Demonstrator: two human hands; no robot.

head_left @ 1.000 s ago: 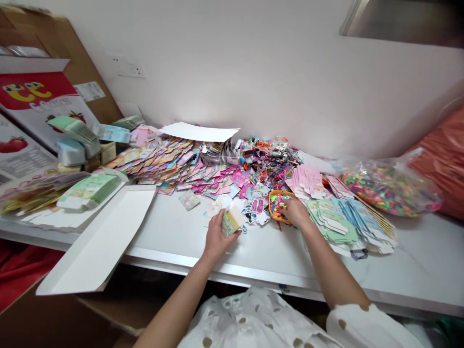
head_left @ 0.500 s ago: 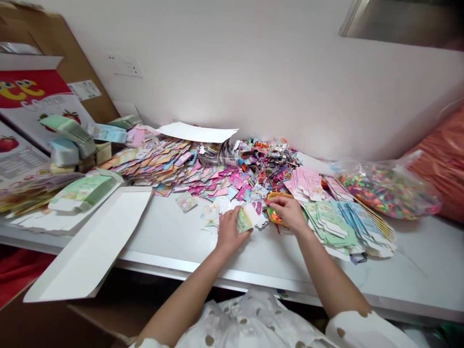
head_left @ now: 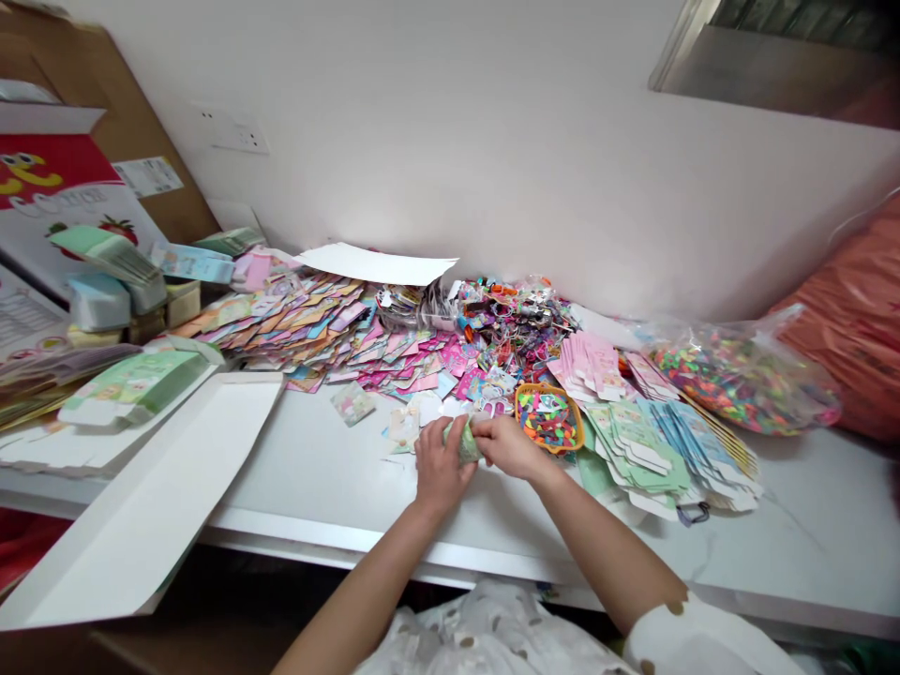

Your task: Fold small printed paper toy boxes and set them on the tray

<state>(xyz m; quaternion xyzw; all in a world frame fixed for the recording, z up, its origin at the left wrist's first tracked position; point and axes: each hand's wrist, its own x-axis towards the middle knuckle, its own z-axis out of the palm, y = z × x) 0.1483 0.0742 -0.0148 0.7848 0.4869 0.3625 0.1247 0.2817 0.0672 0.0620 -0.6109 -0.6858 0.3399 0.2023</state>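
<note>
Head view: left hand (head_left: 442, 472) and right hand (head_left: 507, 446) together, both pinching one green paper card (head_left: 462, 442), long axis slanting from far left to near right, held over the middle of the white marble-patterned tabletop (head_left: 320, 469). One orange basket (head_left: 549, 418) sits just beyond the right hand; white wall (head_left: 450, 141) behind.

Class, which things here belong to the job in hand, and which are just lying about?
Job in hand: left hand, right hand, folded green card, orange basket of coloured pieces.
Lying about: bag of coloured pieces, white sheet, flat green cartons.
</note>
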